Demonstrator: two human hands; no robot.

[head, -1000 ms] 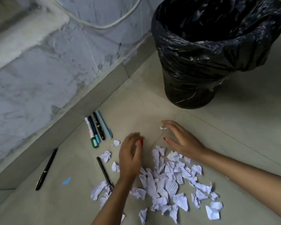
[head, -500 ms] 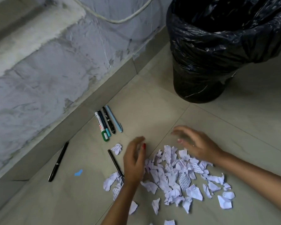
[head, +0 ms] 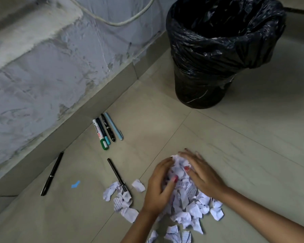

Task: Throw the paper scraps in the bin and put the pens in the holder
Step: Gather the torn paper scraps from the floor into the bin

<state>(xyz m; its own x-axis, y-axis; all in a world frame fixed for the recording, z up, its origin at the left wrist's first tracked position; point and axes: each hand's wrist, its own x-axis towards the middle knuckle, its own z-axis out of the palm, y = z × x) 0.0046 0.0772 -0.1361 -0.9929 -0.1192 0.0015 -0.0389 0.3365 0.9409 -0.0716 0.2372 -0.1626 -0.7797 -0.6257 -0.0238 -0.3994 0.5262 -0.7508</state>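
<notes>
A heap of white torn paper scraps (head: pixel 188 206) lies on the tiled floor. My left hand (head: pixel 159 188) and my right hand (head: pixel 200 174) cup the top of the heap from both sides, fingers curled around the paper between them. More scraps (head: pixel 119 199) lie loose to the left. A bin (head: pixel 209 55) lined with a black bag stands at the upper right. Several pens and markers (head: pixel 106 130) lie side by side near the wall. One black pen (head: pixel 118 175) lies partly under the left scraps, another black pen (head: pixel 52 173) farther left. No holder is in view.
A rough grey wall with a tiled skirting (head: pixel 88 109) runs diagonally along the left. A white cable (head: pixel 123 21) hangs on the wall. A small blue paper bit (head: pixel 75 184) lies on the floor between the two black pens.
Both hands have come together from spread positions, sweeping the scattered scraps into a tighter heap and closing on its top. The camera has shifted slightly.
</notes>
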